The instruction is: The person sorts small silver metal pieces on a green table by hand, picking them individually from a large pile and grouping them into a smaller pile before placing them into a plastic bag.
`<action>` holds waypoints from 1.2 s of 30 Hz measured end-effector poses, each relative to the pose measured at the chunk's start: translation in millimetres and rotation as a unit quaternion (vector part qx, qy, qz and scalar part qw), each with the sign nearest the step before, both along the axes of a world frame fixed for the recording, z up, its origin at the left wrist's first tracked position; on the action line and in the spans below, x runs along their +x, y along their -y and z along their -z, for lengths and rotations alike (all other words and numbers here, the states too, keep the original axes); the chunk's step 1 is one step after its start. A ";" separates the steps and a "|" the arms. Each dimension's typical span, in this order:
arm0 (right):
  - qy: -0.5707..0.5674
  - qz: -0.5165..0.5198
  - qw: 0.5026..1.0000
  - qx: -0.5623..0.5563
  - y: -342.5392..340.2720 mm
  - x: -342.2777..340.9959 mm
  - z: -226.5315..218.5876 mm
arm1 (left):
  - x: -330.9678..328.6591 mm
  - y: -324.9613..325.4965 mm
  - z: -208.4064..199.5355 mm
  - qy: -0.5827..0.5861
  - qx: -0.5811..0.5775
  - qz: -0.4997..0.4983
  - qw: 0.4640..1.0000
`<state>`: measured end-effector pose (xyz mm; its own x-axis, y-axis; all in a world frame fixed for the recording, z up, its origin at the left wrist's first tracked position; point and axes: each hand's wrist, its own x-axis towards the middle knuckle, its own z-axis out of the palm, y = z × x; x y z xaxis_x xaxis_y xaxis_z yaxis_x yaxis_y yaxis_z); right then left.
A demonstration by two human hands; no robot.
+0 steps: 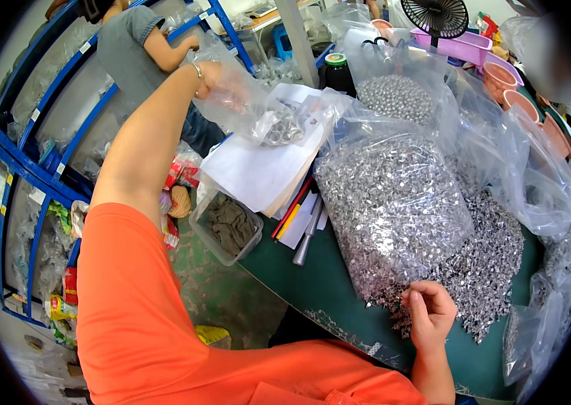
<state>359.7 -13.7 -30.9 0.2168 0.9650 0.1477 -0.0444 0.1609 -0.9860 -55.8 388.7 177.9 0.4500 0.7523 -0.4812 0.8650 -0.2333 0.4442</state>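
Note:
My left hand, with a bracelet at its wrist, reaches far out and grips the top of a clear plastic bag. Round metal parts lie in the bag's bottom, which rests on white papers. My right hand is closed, thumb against curled fingers, at the near edge of a heap of small shiny metal pieces. Whatever is pinched there is too small to make out. Beside it lies a big clear bag full of similar pieces.
Behind the big bag stands another bag of round metal beads. Pens and a metal-handled tool lie beside the papers. A plastic tub holds dark cloth. A fan, blue shelves and another person are farther off.

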 end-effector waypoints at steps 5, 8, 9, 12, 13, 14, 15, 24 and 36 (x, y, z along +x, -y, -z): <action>0.024 -0.023 0.999 0.009 1.6 1.7 -1.6 | 51.4 35.4 26.4 -0.152 0.046 0.008 0.987; 0.021 -0.016 1.000 0.017 1.1 0.3 -3.8 | 67.9 66.2 31.2 -0.182 0.110 0.060 0.975; 0.014 -0.013 1.000 0.018 0.6 -3.3 -3.9 | 47.8 59.0 48.4 -0.192 0.123 0.042 0.973; 0.023 0.001 0.999 0.026 -1.0 -2.1 -3.3 | 62.1 71.7 52.9 -0.156 0.112 -0.005 0.981; 0.031 0.004 0.999 0.030 -1.3 -0.8 -2.4 | 70.5 77.7 51.9 -0.134 0.099 -0.022 0.986; 0.037 0.004 0.999 0.026 -1.5 0.7 -1.2 | 64.9 70.5 60.0 -0.043 0.097 0.032 0.994; 0.035 -0.005 0.999 0.025 -0.9 0.4 -0.2 | 45.7 66.9 66.8 0.040 0.096 0.077 0.992; 0.035 -0.006 0.999 0.036 2.3 -0.6 4.3 | 49.7 99.0 5.3 0.373 0.403 -0.407 0.730; -0.292 -0.190 0.934 -0.074 -13.5 0.1 -11.1 | 218.9 304.8 150.9 0.301 0.525 0.275 0.747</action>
